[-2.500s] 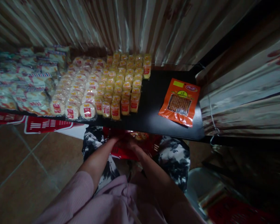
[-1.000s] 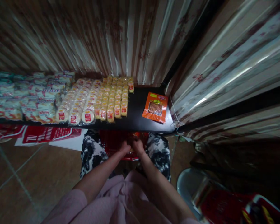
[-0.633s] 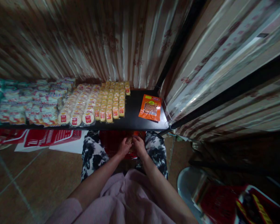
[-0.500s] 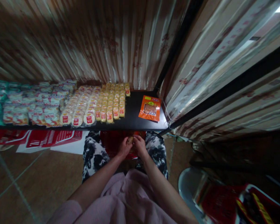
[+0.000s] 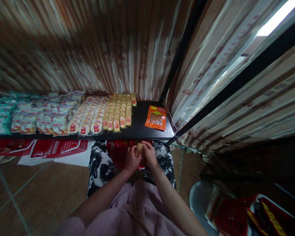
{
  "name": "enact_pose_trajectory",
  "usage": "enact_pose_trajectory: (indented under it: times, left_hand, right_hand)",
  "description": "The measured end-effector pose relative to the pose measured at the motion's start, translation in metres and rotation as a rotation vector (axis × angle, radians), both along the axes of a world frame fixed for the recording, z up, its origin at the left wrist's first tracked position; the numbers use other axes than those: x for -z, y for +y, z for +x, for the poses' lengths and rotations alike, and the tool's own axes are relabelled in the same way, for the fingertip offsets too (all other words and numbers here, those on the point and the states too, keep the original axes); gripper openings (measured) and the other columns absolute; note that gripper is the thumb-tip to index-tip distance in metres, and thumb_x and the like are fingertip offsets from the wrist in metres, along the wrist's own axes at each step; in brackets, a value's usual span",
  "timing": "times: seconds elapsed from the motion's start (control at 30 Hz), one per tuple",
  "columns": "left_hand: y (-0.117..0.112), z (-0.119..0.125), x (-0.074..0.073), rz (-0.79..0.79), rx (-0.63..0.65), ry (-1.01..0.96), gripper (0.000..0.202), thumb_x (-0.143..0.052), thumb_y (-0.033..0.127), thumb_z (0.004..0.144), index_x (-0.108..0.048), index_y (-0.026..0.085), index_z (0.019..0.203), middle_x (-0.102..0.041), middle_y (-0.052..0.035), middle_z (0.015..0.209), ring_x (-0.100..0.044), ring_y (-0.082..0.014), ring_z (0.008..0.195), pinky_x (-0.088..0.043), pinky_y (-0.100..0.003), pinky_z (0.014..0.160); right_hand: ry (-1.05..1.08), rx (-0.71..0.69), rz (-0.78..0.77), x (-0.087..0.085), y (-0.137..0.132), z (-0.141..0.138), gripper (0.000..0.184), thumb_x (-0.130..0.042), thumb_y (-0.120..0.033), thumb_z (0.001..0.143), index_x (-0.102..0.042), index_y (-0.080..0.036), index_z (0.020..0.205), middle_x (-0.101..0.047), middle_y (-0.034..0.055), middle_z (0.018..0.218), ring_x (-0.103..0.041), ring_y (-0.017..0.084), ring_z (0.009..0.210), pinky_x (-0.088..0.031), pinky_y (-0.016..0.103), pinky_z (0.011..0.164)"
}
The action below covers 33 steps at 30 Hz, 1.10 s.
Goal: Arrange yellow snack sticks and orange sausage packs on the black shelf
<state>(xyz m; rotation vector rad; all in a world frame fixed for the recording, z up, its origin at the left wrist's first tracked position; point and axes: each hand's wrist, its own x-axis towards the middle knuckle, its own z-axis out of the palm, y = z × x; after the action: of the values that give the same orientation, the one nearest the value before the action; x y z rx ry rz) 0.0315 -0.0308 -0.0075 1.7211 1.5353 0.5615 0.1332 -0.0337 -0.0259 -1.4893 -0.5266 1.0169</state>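
Pleated, patterned curtain [image 5: 108,55] hangs at 12 o'clock from our hands in the head view, and striped curtain [image 5: 236,111] closes off 2 o'clock behind a slanting black rail [image 5: 236,80]. Between the hands and the back curtain runs a black shelf [image 5: 139,126]. On it, an orange snack pouch [image 5: 156,118] lies at 1 o'clock, yellow wrapped cakes [image 5: 116,114] stand in rows at 11 o'clock, and round white cakes [image 5: 87,114] sit at 10 o'clock. Past those we see white bags [image 5: 51,119], then teal bags [image 5: 1,114] farthest toward 9 o'clock.

Our left hand [image 5: 133,160] is curled around a small tan snack [image 5: 138,149], too blurred to name more closely. Our right hand [image 5: 149,154] has its fingers bunched, pinching the snack's right edge. Both are just on our side of the shelf, near the red basket [image 5: 116,152] between our knees.

More red baskets [image 5: 55,149] rest at 9 o'clock, partly under the shelf; at 4 o'clock we have yellow-and-dark packets [image 5: 270,213] in another.
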Motion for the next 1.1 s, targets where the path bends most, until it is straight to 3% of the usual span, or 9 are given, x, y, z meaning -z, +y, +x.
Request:
enact_pose_trajectory:
  times: [0.13, 0.27, 0.47, 0.67, 0.87, 1.1]
  left_hand:
    - [0.000, 0.001, -0.004, 0.020, -0.030, -0.030, 0.038, -0.056, 0.021, 0.074, -0.054, 0.017, 0.112, -0.057, -0.0105, 0.108, -0.055, -0.0200, 0.104, -0.041, -0.029, 0.094]
    - [0.001, 0.000, 0.000, 0.034, -0.064, -0.191, 0.032, -0.054, 0.022, 0.075, -0.057, 0.019, 0.107, -0.061, -0.0094, 0.105, -0.056, -0.0208, 0.102, -0.042, -0.032, 0.092]
    - [0.005, 0.003, 0.000, -0.141, -0.135, -0.415, 0.026, -0.053, 0.023, 0.076, -0.059, 0.018, 0.102, -0.066, -0.0086, 0.100, -0.060, -0.0197, 0.092, -0.043, -0.030, 0.084]
    - [0.008, 0.001, -0.014, -0.213, -0.195, -0.562, 0.021, -0.049, 0.025, 0.078, -0.063, 0.018, 0.093, -0.066, -0.0070, 0.097, -0.060, -0.0196, 0.089, -0.043, -0.027, 0.079]
    - [0.012, 0.001, -0.027, -0.287, -0.263, -0.733, 0.018, -0.048, 0.024, 0.077, -0.065, 0.019, 0.080, -0.067, -0.0028, 0.079, -0.060, -0.0177, 0.076, -0.043, -0.025, 0.071]
    - [0.013, 0.002, -0.012, -0.483, -0.366, -0.950, 0.018, -0.054, 0.030, 0.067, -0.063, 0.017, 0.076, -0.063, 0.0008, 0.066, -0.057, -0.0129, 0.059, -0.043, -0.023, 0.057]
  right_hand:
    - [-0.003, 0.022, 0.034, -0.011, 0.001, -0.002, 0.043, -0.058, -0.042, 0.063, -0.060, -0.014, 0.096, -0.065, 0.0053, 0.085, -0.060, 0.017, 0.075, -0.048, 0.027, 0.069]
    - [0.035, 0.061, 0.046, -0.019, 0.001, -0.003, 0.046, -0.063, -0.041, 0.061, -0.060, -0.016, 0.099, -0.066, 0.0043, 0.082, -0.061, 0.018, 0.074, -0.048, 0.028, 0.068]
    - [0.085, 0.056, 0.067, -0.023, -0.002, -0.003, 0.034, -0.066, -0.041, 0.059, -0.067, -0.017, 0.084, -0.069, 0.0041, 0.083, -0.062, 0.018, 0.076, -0.048, 0.027, 0.068]
    - [0.158, 0.011, 0.075, -0.028, 0.000, -0.005, 0.033, -0.064, -0.040, 0.060, -0.067, -0.018, 0.084, -0.068, 0.0024, 0.077, -0.060, 0.015, 0.068, -0.046, 0.025, 0.060]
    - [0.151, -0.008, 0.102, -0.038, 0.004, -0.004, 0.032, -0.063, -0.036, 0.060, -0.065, -0.018, 0.087, -0.066, 0.0002, 0.069, -0.056, 0.013, 0.058, -0.045, 0.024, 0.053]
    - [0.186, 0.029, 0.066, -0.039, 0.004, -0.007, 0.037, -0.062, -0.033, 0.059, -0.062, -0.018, 0.093, -0.063, -0.0013, 0.067, -0.053, 0.012, 0.051, -0.040, 0.022, 0.044]
